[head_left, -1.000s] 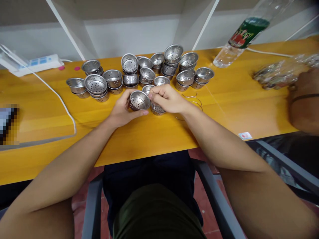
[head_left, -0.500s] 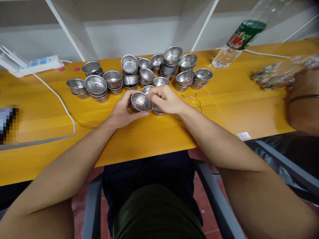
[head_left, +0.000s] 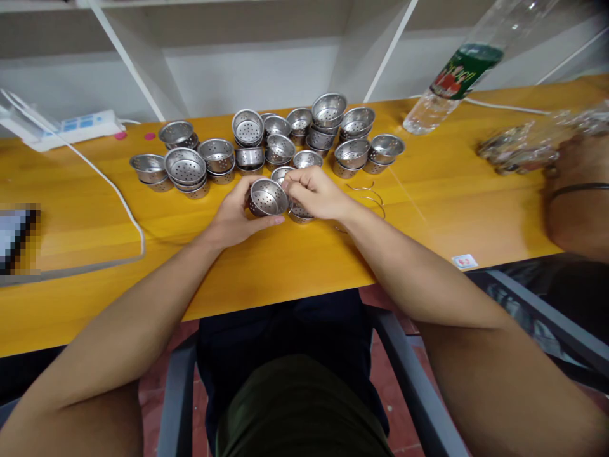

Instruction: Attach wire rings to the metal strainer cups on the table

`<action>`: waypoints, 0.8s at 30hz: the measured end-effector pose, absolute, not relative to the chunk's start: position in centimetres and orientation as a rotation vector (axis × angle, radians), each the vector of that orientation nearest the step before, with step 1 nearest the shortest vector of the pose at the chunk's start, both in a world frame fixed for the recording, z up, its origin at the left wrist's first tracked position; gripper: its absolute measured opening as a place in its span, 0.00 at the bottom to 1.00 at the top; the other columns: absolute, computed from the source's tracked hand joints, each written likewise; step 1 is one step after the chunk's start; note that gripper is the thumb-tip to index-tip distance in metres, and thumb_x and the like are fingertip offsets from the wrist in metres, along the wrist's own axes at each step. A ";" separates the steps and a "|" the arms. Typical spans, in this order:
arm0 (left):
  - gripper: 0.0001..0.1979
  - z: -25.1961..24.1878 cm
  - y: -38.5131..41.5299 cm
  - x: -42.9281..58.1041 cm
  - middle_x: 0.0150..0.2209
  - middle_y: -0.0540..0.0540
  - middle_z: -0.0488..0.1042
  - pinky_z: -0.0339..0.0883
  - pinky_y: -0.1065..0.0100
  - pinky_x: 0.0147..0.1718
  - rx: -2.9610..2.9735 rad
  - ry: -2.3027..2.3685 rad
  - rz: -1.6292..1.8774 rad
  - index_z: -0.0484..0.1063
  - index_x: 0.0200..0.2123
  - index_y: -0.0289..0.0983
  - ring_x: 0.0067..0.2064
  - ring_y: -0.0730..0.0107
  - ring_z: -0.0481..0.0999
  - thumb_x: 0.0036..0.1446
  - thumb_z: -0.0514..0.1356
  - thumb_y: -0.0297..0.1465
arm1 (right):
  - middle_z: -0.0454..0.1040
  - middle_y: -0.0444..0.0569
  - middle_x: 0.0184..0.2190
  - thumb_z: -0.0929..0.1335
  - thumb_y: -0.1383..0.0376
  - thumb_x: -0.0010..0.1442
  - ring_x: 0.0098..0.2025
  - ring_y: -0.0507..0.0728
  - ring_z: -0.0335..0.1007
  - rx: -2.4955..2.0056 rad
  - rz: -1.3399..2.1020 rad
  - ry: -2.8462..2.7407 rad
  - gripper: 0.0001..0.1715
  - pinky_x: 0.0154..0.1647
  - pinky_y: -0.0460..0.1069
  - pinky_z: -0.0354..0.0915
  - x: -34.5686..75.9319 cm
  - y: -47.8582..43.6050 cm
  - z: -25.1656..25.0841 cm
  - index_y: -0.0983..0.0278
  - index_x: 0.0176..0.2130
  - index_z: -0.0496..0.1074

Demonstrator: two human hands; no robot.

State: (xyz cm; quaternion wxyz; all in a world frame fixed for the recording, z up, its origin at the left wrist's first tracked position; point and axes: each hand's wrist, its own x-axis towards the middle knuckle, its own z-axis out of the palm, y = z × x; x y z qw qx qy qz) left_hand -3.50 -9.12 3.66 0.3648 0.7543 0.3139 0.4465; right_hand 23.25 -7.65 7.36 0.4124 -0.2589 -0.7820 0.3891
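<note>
My left hand is wrapped round a perforated metal cup, its mouth tilted toward me. At the cup's right rim, my right hand is closed in a pinch; whatever its fingertips hold is hidden. Another perforated cup is partly covered beneath my right hand. Just behind the hands stand more such cups, among them a cup and a stack to the left. Several thin curved wires lie on the table right of my right hand.
A tilted-looking plastic bottle stands at the back right. Near it another person's arm rests by a clear plastic bag. A power strip with a white cable lies at the left, a phone-like device nearer. Shelving lines the back.
The view has shifted slightly, so the table things sit a little lower. Both hands keep nearly the same pose at the cup.
</note>
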 end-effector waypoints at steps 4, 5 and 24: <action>0.51 3.7 -9.1 -3.6 0.64 0.39 0.89 0.90 0.48 0.66 1.969 0.800 1.152 0.80 0.70 0.45 0.65 0.46 0.93 0.59 0.87 0.70 | 0.61 0.39 0.28 0.70 0.64 0.81 0.32 0.53 0.55 -0.668 0.974 -1.976 0.25 0.34 0.51 0.53 23.3 -7.5 7.3 0.55 0.31 0.62; 0.51 3.8 -9.1 -3.6 0.65 0.39 0.89 0.90 0.48 0.66 1.984 0.800 1.150 0.79 0.70 0.45 0.65 0.46 0.93 0.60 0.87 0.70 | 0.61 0.39 0.28 0.70 0.64 0.81 0.32 0.53 0.54 -0.672 0.975 -1.975 0.25 0.34 0.51 0.53 23.3 -7.5 7.3 0.55 0.31 0.62; 0.43 4.5 -10.3 -2.9 0.61 0.41 0.90 0.88 0.48 0.64 2.062 0.937 1.224 0.78 0.68 0.45 0.60 0.47 0.91 0.63 0.87 0.61 | 0.58 0.38 0.28 0.72 0.53 0.86 0.33 0.54 0.54 -0.753 0.877 -1.911 0.31 0.37 0.54 0.54 21.4 -9.0 7.5 0.55 0.31 0.62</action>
